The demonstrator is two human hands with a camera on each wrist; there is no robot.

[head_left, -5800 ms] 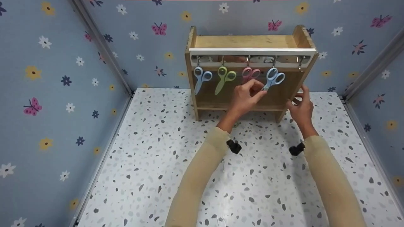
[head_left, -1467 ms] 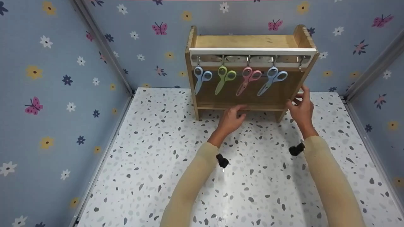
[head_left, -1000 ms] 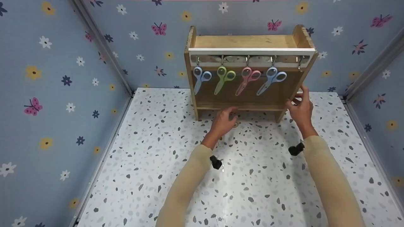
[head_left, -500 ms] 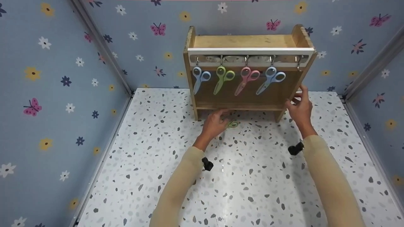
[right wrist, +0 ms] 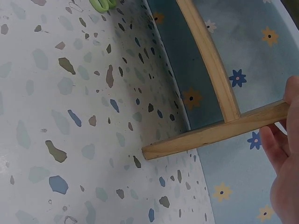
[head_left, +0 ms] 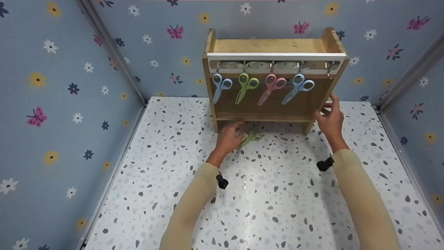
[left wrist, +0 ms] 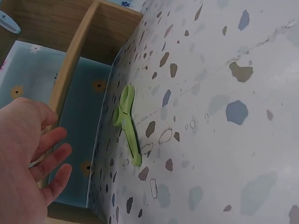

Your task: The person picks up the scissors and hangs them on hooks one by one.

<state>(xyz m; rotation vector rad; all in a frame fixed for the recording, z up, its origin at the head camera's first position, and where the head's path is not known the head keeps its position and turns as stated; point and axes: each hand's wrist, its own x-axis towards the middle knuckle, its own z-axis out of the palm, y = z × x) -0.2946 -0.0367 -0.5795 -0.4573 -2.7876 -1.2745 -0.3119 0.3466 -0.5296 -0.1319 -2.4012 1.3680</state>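
My left hand (head_left: pixel 229 137) is near the lower rail of a wooden rack (head_left: pixel 265 117), its fingers relaxed and holding nothing; the left wrist view shows the fingers overlapping the rail. Right beside it, green scissors (left wrist: pixel 126 119) lie closed on the speckled tabletop. My right hand (head_left: pixel 330 119) grips the right side panel of the rack (right wrist: pixel 210 135) between thumb and fingers. From the rack's hooks hang blue scissors (head_left: pixel 218 88) at the left, another pair of green scissors (head_left: pixel 244 88), pink scissors (head_left: pixel 270 89) and light blue scissors (head_left: pixel 295 88).
A bare hook (head_left: pixel 329 70) is at the right end of the white hook rail (head_left: pixel 270 55). Behind the rack is a flowered wall (head_left: pixel 229 21), and further panels (head_left: pixel 62 104) flank the speckled tabletop (head_left: pixel 284 194).
Earlier my left hand held the light blue scissors at the hooks. It has since dropped to the tabletop and slid left, uncovering the green scissors. My right hand keeps its place.
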